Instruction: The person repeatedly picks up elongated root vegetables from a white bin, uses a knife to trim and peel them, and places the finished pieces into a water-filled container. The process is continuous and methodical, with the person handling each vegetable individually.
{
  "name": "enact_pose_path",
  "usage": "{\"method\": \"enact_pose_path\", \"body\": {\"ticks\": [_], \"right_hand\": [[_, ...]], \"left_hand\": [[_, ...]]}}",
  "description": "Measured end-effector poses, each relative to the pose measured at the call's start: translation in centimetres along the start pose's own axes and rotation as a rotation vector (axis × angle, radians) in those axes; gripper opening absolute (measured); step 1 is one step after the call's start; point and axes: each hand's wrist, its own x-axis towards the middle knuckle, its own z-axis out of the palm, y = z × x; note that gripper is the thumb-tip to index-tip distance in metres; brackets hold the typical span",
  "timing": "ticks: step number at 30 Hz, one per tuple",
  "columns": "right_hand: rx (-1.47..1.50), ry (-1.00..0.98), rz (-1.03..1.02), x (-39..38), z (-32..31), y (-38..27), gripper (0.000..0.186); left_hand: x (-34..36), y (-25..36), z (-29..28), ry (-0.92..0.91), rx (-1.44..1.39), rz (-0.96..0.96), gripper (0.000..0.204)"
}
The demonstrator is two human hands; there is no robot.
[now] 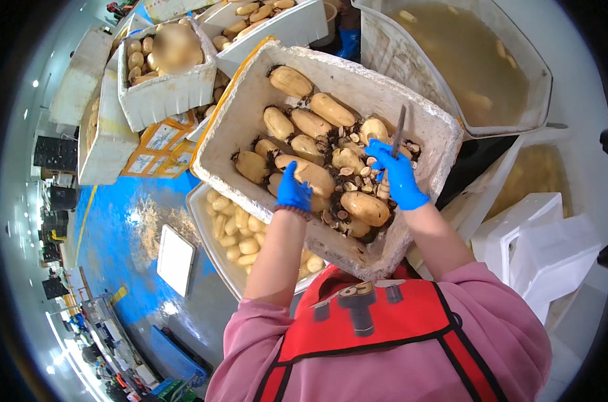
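My left hand (pixel 294 190), in a blue glove, grips a long pale lotus root (pixel 308 175) near the middle of a white foam box (pixel 421 114). My right hand (pixel 394 175), also blue-gloved, is closed round a knife (pixel 399 126), its blade pointing away from me. Around my hands lie several more lotus roots (pixel 290 82) with dark, ragged joints. Small cut slices and end pieces (pixel 366 173) are heaped between the roots on the right side of the box.
A bin of pale roots (pixel 227 228) sits under the box. Tubs of murky water (pixel 471 63) stand right, foam boxes (pixel 166 100) of roots back left, white foam boxes (pixel 532 251) low right. A white lid (pixel 176 260) lies on the blue floor. Someone's blue boot (pixel 349 43) shows behind.
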Motion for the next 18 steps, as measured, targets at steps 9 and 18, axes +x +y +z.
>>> {"method": "enact_pose_path", "body": {"ticks": [9, 18], "right_hand": [[0.039, -0.087, 0.032, -0.7, -0.9, -1.4, 0.033], [-0.043, -0.135, 0.053, -1.0, 0.1, -1.5, 0.034]], "left_hand": [[1.0, -6.1, 2.9, -0.017, 0.127, 0.04, 0.073], [9.6, 0.8, 4.1, 0.79, 0.886, 0.466, 0.084]]}}
